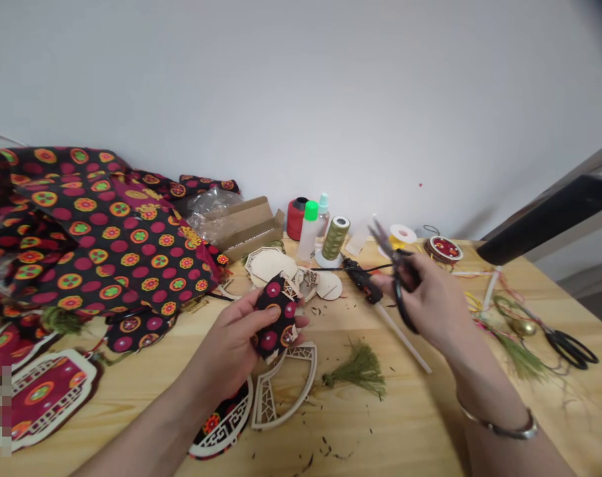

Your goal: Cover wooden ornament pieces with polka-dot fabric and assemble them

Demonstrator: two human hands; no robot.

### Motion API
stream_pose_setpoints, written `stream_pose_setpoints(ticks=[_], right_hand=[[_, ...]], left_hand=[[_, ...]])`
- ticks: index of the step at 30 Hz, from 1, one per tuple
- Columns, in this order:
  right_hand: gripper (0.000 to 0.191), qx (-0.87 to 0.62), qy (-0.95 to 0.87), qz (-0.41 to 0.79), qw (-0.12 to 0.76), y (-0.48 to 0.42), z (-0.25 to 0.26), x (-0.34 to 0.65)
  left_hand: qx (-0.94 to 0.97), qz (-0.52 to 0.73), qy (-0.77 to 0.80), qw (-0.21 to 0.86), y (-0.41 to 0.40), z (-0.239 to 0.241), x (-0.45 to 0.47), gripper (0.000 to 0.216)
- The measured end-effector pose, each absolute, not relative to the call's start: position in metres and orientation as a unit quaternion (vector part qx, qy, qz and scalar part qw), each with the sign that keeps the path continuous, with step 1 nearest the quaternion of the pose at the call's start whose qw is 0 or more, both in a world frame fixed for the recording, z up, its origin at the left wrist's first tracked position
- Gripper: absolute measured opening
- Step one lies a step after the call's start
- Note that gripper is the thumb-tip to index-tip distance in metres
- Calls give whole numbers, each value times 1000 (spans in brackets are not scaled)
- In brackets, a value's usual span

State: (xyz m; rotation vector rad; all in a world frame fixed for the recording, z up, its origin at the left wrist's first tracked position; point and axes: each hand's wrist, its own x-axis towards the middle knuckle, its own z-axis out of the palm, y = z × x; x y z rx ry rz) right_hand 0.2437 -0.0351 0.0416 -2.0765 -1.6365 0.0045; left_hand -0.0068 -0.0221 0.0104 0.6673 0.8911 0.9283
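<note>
My left hand (236,341) grips a small wooden cut-out piece wrapped in black fabric with red dots (277,317), held just above the wooden table (410,424). My right hand (430,298) is closed round a pair of black scissors (397,275), blades pointing up and left, a short way to the right of the wrapped piece. A silver bangle (499,424) sits on my right wrist. Below the left hand lie a bare wooden fan-shaped frame (281,391) and a fabric-covered one (221,424). A green tassel (357,371) lies between my hands.
A heap of black patterned fabric (97,232) fills the left. At the back stand a cardboard box (241,228), thread spools (334,238), glue bottles (308,232) and a glue gun (363,278). Another pair of scissors (569,344) and tassels lie right. A black lamp head (549,218) overhangs.
</note>
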Motion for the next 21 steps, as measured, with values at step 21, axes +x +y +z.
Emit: stream_pose_setpoints(ticks=[21], right_hand=[[37,-654,-747,-43,109,-49,3,183]], left_hand=[[285,437,369,769,-25,9,0,33]])
